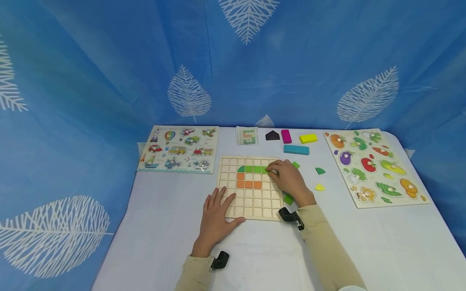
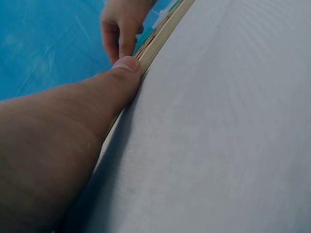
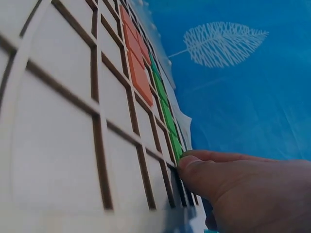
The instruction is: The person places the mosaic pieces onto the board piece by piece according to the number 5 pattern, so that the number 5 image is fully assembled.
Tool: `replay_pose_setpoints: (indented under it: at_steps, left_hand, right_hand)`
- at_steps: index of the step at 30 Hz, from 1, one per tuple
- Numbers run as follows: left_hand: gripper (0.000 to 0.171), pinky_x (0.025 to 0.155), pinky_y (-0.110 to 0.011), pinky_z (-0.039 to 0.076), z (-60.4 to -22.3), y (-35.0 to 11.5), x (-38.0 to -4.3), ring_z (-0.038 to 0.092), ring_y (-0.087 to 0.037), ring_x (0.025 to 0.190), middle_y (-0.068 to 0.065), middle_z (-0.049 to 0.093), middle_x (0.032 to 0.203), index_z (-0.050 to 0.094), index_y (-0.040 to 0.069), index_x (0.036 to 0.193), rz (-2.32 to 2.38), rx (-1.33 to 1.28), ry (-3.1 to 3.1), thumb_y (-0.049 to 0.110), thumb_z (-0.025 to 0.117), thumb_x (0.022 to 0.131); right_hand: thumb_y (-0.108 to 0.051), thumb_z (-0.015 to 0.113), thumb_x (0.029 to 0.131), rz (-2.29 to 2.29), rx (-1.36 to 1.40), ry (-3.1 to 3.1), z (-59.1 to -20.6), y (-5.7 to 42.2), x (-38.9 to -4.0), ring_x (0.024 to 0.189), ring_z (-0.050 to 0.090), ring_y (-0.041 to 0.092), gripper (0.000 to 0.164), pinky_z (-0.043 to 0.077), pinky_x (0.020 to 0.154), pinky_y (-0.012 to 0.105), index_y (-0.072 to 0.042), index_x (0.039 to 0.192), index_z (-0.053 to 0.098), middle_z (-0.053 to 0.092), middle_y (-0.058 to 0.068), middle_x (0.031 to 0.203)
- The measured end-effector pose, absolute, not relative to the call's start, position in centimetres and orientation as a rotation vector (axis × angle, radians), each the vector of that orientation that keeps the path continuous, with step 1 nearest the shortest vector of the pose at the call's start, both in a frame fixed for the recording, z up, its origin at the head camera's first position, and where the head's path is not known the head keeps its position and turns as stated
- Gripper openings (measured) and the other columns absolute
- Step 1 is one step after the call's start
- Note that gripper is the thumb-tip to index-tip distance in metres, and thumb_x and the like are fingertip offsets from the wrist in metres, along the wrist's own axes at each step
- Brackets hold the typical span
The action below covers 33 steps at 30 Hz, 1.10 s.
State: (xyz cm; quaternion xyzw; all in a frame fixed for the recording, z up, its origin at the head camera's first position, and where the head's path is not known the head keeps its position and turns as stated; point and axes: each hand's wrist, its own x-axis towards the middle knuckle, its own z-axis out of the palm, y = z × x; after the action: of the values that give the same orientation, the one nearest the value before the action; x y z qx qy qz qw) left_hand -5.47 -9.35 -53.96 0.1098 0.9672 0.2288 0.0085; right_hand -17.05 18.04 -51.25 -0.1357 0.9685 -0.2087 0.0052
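Observation:
A wooden grid board lies on the white-covered table. In its upper part sit a row of green tiles, the leftmost with a rounded corner, and several orange tiles below them. My right hand is at the right end of the green row, where its thumb and forefinger pinch a light green square tile at a cell. My left hand rests on the board's lower left corner with fingers spread. Its thumb lies against the board's near edge.
Loose green tiles, a dark green quarter piece and a yellow one lie right of the board. Behind are a pattern card and black, magenta, yellow and blue blocks. A vehicle puzzle and vegetable puzzle flank it.

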Motion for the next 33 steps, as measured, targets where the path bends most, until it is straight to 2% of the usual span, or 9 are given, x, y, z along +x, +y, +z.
replay_pose_setpoints:
  at_steps: [7,12,17,23,26,29,33]
  left_hand:
    - [0.083,0.127,-0.058,0.018,-54.3,-9.4,-5.4,0.019,-0.032,0.158,-0.007,0.031,0.167,0.050,0.026,0.151,0.707,0.354,3.037,0.068,0.071,0.082]
    - [0.083,0.126,-0.058,0.019,-54.6,-9.4,-5.4,0.021,-0.033,0.157,-0.007,0.032,0.166,0.051,0.025,0.150,0.711,0.369,3.051,0.066,0.073,0.081]
    - [0.084,0.126,-0.058,0.018,-54.6,-9.4,-5.5,0.019,-0.033,0.158,-0.007,0.030,0.167,0.049,0.026,0.151,0.704,0.369,3.034,0.067,0.072,0.082]
    - [0.083,0.126,-0.059,0.019,-54.5,-9.4,-5.6,0.020,-0.035,0.157,-0.008,0.031,0.166,0.051,0.025,0.150,0.703,0.356,3.060,0.066,0.073,0.082]
    - [0.083,0.126,-0.059,0.019,-54.6,-9.4,-5.6,0.020,-0.034,0.157,-0.007,0.031,0.167,0.050,0.025,0.150,0.703,0.370,3.059,0.067,0.072,0.082]
    - [0.083,0.125,-0.059,0.019,-54.6,-9.3,-5.6,0.021,-0.034,0.157,-0.007,0.031,0.167,0.050,0.026,0.151,0.708,0.382,3.052,0.067,0.072,0.082]
    - [0.083,0.125,-0.059,0.019,-54.5,-9.3,-5.5,0.021,-0.034,0.157,-0.008,0.032,0.166,0.051,0.025,0.150,0.708,0.375,3.054,0.066,0.073,0.082]
  right_hand:
    - [-0.024,0.066,0.100,-0.765,-0.138,3.057,-51.2,22.4,-15.0,0.120,0.056,0.035,0.025,0.047,0.105,0.053,-0.006,0.115,0.074,0.066,0.015,0.130]
    - [-0.022,0.064,0.100,-0.840,0.071,3.087,-51.2,27.2,-12.2,0.128,0.052,0.045,0.028,0.040,0.110,0.062,-0.003,0.120,0.069,0.061,0.024,0.134]
    - [-0.023,0.068,0.098,-0.809,0.163,3.104,-51.4,29.9,-9.1,0.125,0.052,0.050,0.033,0.041,0.104,0.066,-0.001,0.122,0.067,0.061,0.027,0.130]
    - [-0.030,0.073,0.096,-0.751,0.159,3.142,-52.1,30.0,-8.1,0.113,0.057,0.047,0.037,0.047,0.093,0.063,-0.001,0.119,0.069,0.061,0.025,0.120]
    - [-0.020,0.067,0.098,-0.751,0.134,3.162,-52.4,29.6,-8.2,0.112,0.058,0.046,0.029,0.048,0.092,0.063,-0.002,0.121,0.070,0.061,0.026,0.120]
    - [-0.014,0.061,0.099,-0.776,0.128,3.171,-52.6,29.2,-8.2,0.116,0.056,0.048,0.030,0.046,0.097,0.064,-0.001,0.126,0.068,0.060,0.027,0.124]
    - [-0.026,0.068,0.098,-0.781,0.132,3.176,-52.9,28.4,-8.4,0.117,0.056,0.047,0.040,0.047,0.098,0.063,0.001,0.127,0.065,0.058,0.027,0.125]
